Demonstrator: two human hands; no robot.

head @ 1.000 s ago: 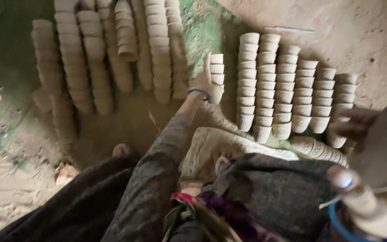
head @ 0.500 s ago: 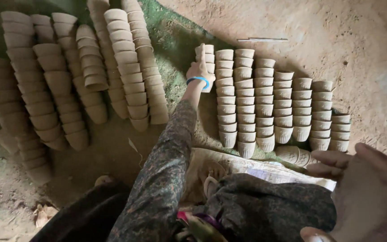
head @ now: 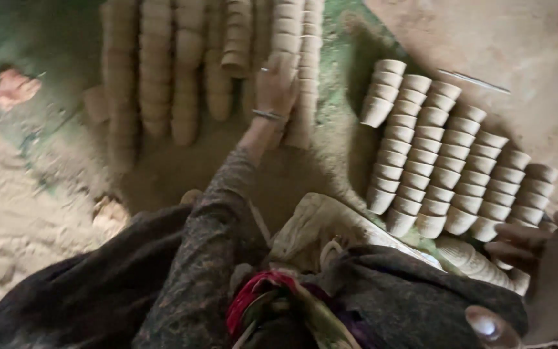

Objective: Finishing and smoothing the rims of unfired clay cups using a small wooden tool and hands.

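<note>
Upper left of frame: a pinkish scrap point(head: 13, 87) lies on the green ground sheet point(head: 53, 123), well apart from the work.

Upper centre: long rows of darker clay cups point(head: 182, 71), nested and lying on their sides, blurred. The left hand point(head: 276, 87), bangle at the wrist, reaches out over these rows, fingers spread and resting on or just above one cup row; I cannot tell whether it actually grips a cup.

Right of centre: a block of paler clay cups point(head: 447, 168), nested in tidy rows, near a thin stick point(head: 473, 81) on the bare dirt.

Lower right: the right hand point(head: 524, 249), fingers curled loosely, touching a short stack of pale cups point(head: 479, 262) lying sideways at the block's edge; grip unclear.

Risk, as I judge it: the outstretched arm could nudge a row and roll it. The loose stack looks liable to slip and crack.
</note>
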